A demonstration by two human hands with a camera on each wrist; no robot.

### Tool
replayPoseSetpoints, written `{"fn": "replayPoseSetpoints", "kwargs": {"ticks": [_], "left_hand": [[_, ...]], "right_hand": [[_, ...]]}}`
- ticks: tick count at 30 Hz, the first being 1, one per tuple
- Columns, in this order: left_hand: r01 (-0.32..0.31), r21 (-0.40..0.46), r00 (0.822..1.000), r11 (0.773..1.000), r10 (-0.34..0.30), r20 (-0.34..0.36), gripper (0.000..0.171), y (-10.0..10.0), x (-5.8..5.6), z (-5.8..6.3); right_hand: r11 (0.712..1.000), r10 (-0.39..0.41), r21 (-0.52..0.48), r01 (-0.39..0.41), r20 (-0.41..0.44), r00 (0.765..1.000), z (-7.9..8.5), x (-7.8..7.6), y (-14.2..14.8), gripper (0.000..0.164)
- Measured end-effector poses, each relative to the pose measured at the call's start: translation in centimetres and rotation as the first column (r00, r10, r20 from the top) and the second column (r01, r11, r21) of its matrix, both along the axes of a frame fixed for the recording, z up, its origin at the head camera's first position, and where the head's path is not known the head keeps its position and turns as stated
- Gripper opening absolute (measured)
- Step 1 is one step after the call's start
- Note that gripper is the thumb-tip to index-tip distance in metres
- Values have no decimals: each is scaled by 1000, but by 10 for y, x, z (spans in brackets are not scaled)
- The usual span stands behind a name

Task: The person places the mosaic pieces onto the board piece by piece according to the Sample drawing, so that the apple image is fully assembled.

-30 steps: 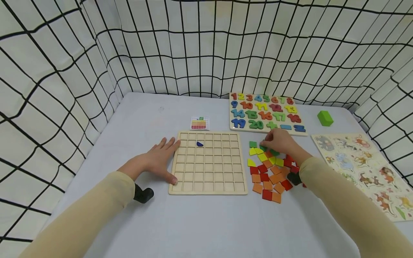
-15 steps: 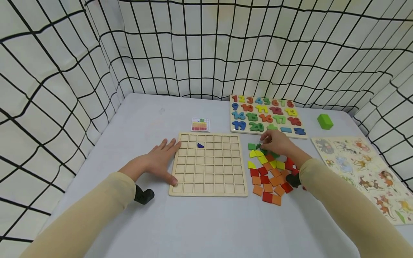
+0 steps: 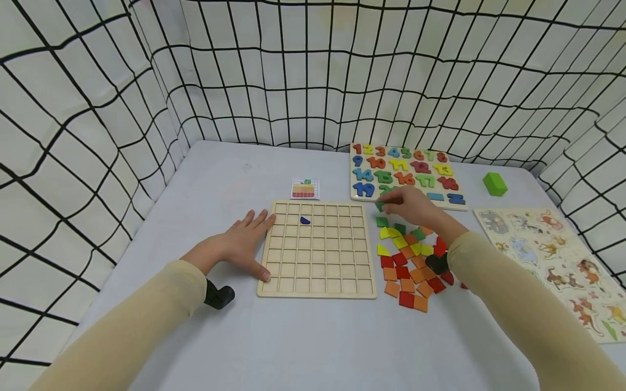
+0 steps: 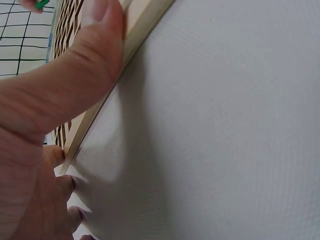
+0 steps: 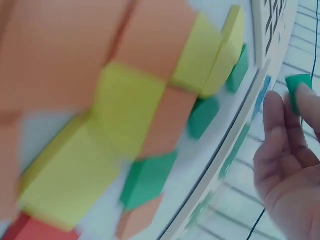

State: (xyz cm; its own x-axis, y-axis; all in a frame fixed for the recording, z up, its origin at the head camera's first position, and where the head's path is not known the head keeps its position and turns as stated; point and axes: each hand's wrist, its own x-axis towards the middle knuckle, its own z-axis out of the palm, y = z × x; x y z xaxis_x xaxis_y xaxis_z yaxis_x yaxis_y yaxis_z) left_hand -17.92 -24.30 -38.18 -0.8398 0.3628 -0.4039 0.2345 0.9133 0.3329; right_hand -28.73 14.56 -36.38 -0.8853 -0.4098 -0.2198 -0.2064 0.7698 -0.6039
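My right hand [image 3: 415, 207] pinches a small green tile [image 5: 298, 90] between thumb and fingers, raised above the table near the number board. My left hand [image 3: 236, 245] lies spread at the left side of a wooden grid board [image 3: 318, 296], its thumb on the lower left edge. The fingertips reach the board's upper left side. One dark blue piece [image 3: 305, 220] with a rounded side lies near the top of the grid. To the board's right are several loose tiles, including a yellow tile [image 3: 400, 242], a red tile [image 3: 406, 299] and an orange tile [image 3: 420, 303].
A small printed card [image 3: 305, 189] lies behind the grid board. The number puzzle board [image 3: 359, 199] stands at the back, below the right hand. An animal picture board [image 3: 513, 271] lies at the right, a green block [image 3: 495, 184] behind it. Black netting encloses the table's far sides.
My right hand has lifted a green tile from the top of the pile and moved slightly up and left with it. My left hand has stayed on the board.
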Motion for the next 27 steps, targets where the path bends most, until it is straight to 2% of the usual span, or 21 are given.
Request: {"fn": "replayPoseSetpoints", "kwargs": {"ticks": [5, 10, 18, 27], "left_hand": [[0, -3, 1000, 1000, 0, 1, 139, -2, -1, 0], [-2, -2, 1000, 1000, 2, 5, 139, 0, 0, 0], [-6, 2, 1000, 1000, 6, 0, 138, 1, 2, 1], [-6, 7, 1000, 1000, 6, 13, 139, 0, 1, 1]], "right_hand": [[994, 35, -105, -31, 35, 999, -1, -4, -33, 33], [984, 26, -178, -17, 47, 999, -8, -8, -71, 24], [991, 101, -78, -105, -60, 993, -14, -15, -119, 12], [992, 120, -34, -121, -26, 992, -21, -19, -136, 11]]}}
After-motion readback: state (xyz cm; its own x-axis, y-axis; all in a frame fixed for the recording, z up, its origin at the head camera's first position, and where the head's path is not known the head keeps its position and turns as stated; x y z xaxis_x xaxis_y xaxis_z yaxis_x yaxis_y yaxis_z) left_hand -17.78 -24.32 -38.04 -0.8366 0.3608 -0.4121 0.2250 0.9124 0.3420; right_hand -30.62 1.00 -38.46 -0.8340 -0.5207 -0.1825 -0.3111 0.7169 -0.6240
